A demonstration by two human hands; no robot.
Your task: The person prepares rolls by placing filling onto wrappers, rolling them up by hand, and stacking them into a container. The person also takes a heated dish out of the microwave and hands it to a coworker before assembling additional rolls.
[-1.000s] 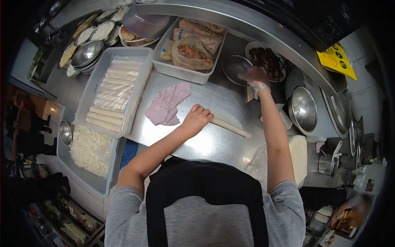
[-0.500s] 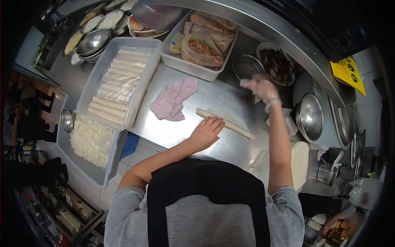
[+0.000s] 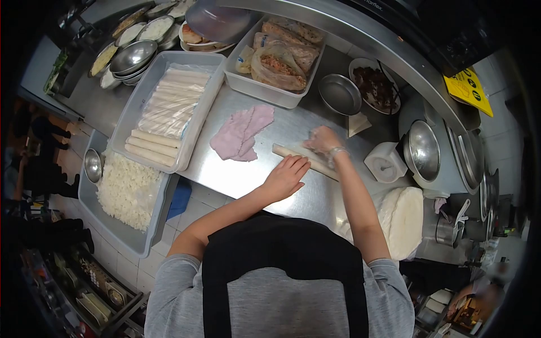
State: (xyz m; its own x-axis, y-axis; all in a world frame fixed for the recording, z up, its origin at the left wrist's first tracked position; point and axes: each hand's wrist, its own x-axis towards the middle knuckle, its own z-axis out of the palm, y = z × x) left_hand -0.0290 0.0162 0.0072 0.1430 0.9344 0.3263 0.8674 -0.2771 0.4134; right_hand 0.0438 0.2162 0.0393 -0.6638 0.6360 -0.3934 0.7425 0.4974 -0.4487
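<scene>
A pale, slim spring roll [image 3: 323, 168] lies slantwise on the steel table. Across it rests my left hand [image 3: 286, 178], bare, with fingers stretched out over the roll. My right hand [image 3: 325, 139], in a clear plastic glove, is just beyond the roll, low over the thin wrapper that shows at its far side. Its fingertips are blurred, so I cannot make out whether they hold anything. A steel bowl [image 3: 340, 94] and a folded pale wrapper piece [image 3: 358, 124] are farther right. The stack of round wrappers [image 3: 401, 219] sits near my right elbow.
A pink cloth [image 3: 242, 133] lies left of the roll. Beyond it are a plastic tub [image 3: 183, 160] of finished rolls and a container [image 3: 290, 101] of bagged filling. A grey bin [image 3: 147, 239] of white shreds stands lower left; a dial scale [image 3: 385, 162] is at right.
My right hand has come from beside the steel bowl toward me and left, down to the wrapper behind the roll. My left hand stays on the roll.
</scene>
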